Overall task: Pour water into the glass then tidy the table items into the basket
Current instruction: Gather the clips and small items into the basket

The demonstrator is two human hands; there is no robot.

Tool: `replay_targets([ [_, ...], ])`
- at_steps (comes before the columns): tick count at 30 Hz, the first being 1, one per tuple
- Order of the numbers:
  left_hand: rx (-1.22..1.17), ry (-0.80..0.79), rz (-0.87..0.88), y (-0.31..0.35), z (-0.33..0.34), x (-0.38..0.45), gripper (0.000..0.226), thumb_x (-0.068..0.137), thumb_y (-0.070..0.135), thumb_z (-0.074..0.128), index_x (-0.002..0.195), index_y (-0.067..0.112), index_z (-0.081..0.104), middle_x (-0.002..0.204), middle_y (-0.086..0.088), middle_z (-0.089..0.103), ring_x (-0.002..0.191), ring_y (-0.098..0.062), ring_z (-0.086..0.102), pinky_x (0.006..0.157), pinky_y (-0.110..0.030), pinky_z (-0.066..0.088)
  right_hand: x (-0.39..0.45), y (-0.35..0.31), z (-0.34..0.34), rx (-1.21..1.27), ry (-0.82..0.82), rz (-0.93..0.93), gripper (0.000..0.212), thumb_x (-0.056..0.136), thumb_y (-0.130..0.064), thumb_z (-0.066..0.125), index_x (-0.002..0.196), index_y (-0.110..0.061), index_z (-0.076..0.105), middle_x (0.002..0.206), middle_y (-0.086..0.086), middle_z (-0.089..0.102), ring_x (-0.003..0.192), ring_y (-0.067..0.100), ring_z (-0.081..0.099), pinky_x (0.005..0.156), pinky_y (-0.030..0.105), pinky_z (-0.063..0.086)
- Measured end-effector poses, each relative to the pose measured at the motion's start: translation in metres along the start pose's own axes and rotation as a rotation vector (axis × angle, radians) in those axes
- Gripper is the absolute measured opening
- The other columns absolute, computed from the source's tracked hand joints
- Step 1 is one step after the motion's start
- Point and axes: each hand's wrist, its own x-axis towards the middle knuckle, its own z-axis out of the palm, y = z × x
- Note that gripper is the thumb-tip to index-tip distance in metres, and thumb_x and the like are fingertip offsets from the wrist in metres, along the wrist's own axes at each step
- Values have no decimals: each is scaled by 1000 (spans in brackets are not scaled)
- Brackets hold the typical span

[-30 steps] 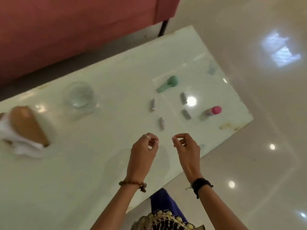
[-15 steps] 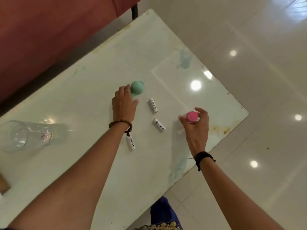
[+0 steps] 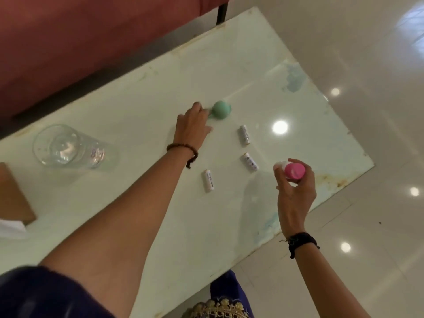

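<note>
A clear glass (image 3: 68, 148) with water stands at the table's left. My left hand (image 3: 191, 127) reaches over the table and touches the narrow end of a green rounded item (image 3: 221, 110); its grip is blurred. My right hand (image 3: 294, 191) holds a small pink-capped bottle (image 3: 292, 171) lifted above the table near the right edge. Three small white tubes lie between the hands: one far (image 3: 244, 134), one near the bottle (image 3: 250, 162), one below my left wrist (image 3: 208, 180). The brown edge of the basket (image 3: 13, 198) shows at the far left.
The pale glossy table (image 3: 160, 214) ends close to the right, with a shiny tiled floor (image 3: 367, 65) beyond. A red sofa (image 3: 80, 42) runs along the far side. A white cloth (image 3: 10, 229) lies beside the brown edge.
Both hands went from hovering near the front edge out to the items. The right hand took the pink-capped bottle and has lifted it; the left hand reached the green item.
</note>
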Motion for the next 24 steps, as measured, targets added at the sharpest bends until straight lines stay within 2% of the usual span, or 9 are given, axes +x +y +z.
replay_targets([
  [3,60,15,-5,3,-1,6,36,90,17,53,125,13,51,119,-11,51,102,-31,58,83,-37,34,-7,1,5,-19,-20,-12,24,82,-31,69,101,-31,54,96,-9,55,80,8,58,74,50,55],
  [7,71,103,-93,8,3,10,17,90,9,52,104,10,61,115,-11,52,106,-30,53,86,-39,35,0,4,4,-20,-38,-15,23,82,-33,69,101,-31,55,98,-7,56,82,7,58,75,45,56],
  [8,91,106,-90,10,4,10,18,90,8,50,103,10,63,116,-11,52,108,-30,51,86,-40,36,3,5,2,-30,-42,-19,23,82,-33,69,101,-30,55,99,-5,56,82,5,57,75,40,55],
  [11,164,57,0,14,2,11,21,90,9,48,106,4,62,115,-15,53,105,-33,52,86,-40,38,9,7,-3,-68,-71,-42,25,82,-33,68,103,-25,57,100,-2,58,77,-5,54,71,13,43],
  [15,277,36,113,13,-8,1,20,89,10,48,104,2,59,107,-17,58,94,-33,57,81,-38,38,8,5,-7,-113,-123,-62,29,82,-32,68,106,-20,57,103,-1,58,82,7,56,70,11,40],
  [17,205,75,92,14,-16,-10,21,89,10,46,103,2,59,106,-16,59,91,-32,57,81,-36,38,1,1,-8,-127,-148,-77,29,82,-30,68,107,-20,57,104,-1,58,82,7,56,68,5,40],
  [19,83,141,66,13,-28,-28,20,88,12,47,100,3,59,105,-15,60,89,-33,58,80,-35,39,-11,-5,-9,-135,-170,-107,30,82,-28,69,108,-19,57,104,-1,58,80,-4,55,68,0,39],
  [21,-55,214,33,9,-41,-58,18,87,14,50,99,5,61,103,-14,61,89,-32,59,77,-34,41,-29,-14,-7,-147,-200,-150,31,82,-27,69,109,-19,57,103,-2,58,80,-13,53,69,-2,39],
  [24,-179,310,17,-4,-58,-121,14,85,15,57,95,6,63,95,-13,62,85,-29,61,72,-33,44,-66,-31,2,-152,-280,-216,29,81,-26,70,107,-23,56,101,-4,57,81,-15,52,69,-1,39],
])
